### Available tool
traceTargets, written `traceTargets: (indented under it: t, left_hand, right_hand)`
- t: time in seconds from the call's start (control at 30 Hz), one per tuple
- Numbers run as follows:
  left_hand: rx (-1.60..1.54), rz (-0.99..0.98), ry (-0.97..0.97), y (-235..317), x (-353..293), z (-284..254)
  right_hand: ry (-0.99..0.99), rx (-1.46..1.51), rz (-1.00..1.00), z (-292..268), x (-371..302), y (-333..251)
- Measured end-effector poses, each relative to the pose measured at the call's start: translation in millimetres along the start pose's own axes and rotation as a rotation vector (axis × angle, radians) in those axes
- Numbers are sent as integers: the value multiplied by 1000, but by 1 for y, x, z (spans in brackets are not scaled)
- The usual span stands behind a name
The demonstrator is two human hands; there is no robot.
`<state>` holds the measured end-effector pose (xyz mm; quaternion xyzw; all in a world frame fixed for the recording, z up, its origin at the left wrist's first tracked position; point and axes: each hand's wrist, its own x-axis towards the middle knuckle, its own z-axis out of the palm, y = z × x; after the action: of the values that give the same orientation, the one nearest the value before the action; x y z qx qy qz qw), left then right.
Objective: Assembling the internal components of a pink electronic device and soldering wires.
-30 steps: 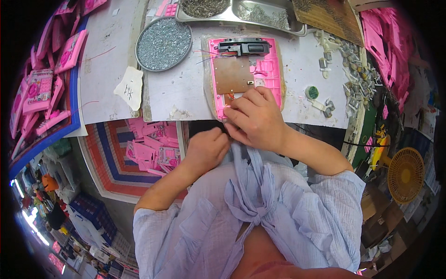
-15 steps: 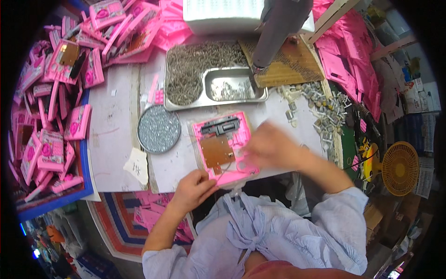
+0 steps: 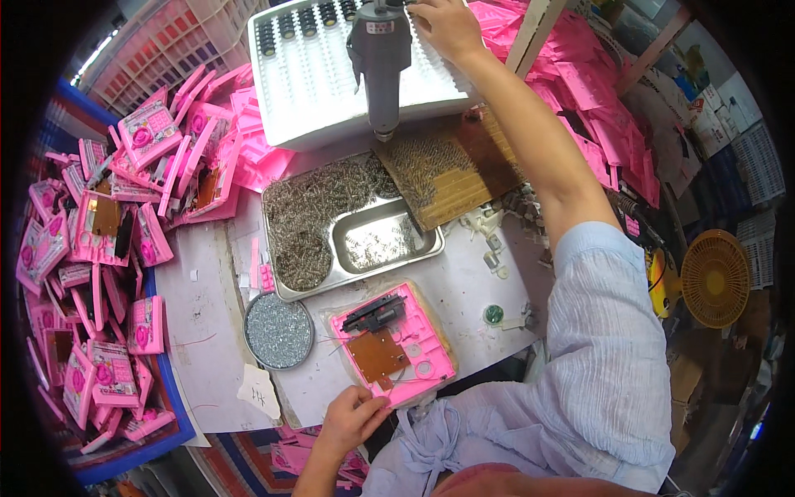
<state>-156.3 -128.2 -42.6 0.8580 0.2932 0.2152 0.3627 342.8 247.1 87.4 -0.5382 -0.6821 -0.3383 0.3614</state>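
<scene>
An open pink plastic toy housing (image 3: pixel 426 377) lies on the table in front of me, with a brown circuit board (image 3: pixel 378 356) and a black part (image 3: pixel 374 313) set in it. My left hand (image 3: pixel 352 418) is closed on its near left corner, thumb and fingers together. My right arm stretches far forward, and my right hand (image 3: pixel 451 31) is at the white foam tray (image 3: pixel 323 108), beside the hanging grey electric screwdriver (image 3: pixel 381 70). Its fingers are bent together at the picture's top edge; what they hold is hidden. Black round parts (image 3: pixel 308 21) stand in rows in the tray.
A metal tray (image 3: pixel 319 286) of screws and springs, a round dish (image 3: pixel 279 331) of tiny metal pieces and a screw-covered cardboard (image 3: pixel 455 195) surround the housing. Pink toys (image 3: pixel 112 373) heap up at left, pink shells (image 3: pixel 580 99) at far right. A yellow fan (image 3: pixel 715 277) stands at right.
My right hand has gone from the housing's right side up to the far foam tray. My left hand stays at the corner. The view has tilted forward, showing more of the tray.
</scene>
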Motion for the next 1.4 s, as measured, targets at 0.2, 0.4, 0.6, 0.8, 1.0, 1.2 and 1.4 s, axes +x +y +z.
traceTargets:
  t: [0.2, 0.4, 0.6, 0.8, 1.0, 1.2, 1.4]
  left_hand:
    - [4, -2, -7, 2, 6, 1]
    - [6, -5, 36, 7, 13, 4]
    - [-1, -37, 83, 3, -2, 9]
    - [-3, -26, 88, 4, 0, 10]
    - [2, -40, 103, 4, -1, 11]
    - [-4, -52, 116, 5, -4, 11]
    - [47, -7, 47, 3, -3, 9]
  right_hand:
    - [-57, -149, -48, 24, 26, 43]
    - [21, 651, 335, -83, 40, 22]
    - [-610, 991, 334, -231, -158, -202]
    - [-898, 1065, 245, -252, -248, -268]
    - [-867, 896, -59, -242, -242, -271]
    - [-773, 942, -113, -239, -257, -271]
    - [-696, 1028, -76, -243, -258, -253]
